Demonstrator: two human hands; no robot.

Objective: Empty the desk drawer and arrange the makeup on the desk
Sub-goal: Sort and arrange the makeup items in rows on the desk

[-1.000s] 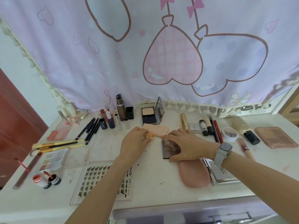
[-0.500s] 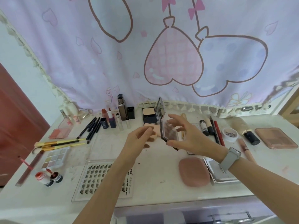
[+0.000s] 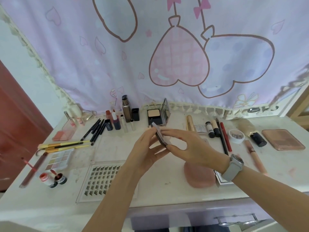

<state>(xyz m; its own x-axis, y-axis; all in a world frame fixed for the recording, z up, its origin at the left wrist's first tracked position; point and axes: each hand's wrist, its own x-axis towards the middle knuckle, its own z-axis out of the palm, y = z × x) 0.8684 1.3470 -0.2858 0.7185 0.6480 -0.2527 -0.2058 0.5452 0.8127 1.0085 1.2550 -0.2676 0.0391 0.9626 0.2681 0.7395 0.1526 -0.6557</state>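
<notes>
Above mid surface (image 3: 167,190), both hands' grip holds small dark flat eyeshadow palette (image 3: 160,136) upright btwn them: left hand (image 3: 147,151) w/ fingers behind, right hand (image 3: 189,148) pinching its edge, prob. to check it before placing.

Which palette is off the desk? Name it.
The dark palette, held up on edge between the left hand and right hand. The pastel palette lies flat on the desk.

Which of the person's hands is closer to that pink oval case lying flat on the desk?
The right. The right hand, with the watch, is lifted just above and behind the pink oval case, its wrist over the case's far edge. The left hand is farther to the case's left; both hold a dark palette.
</notes>
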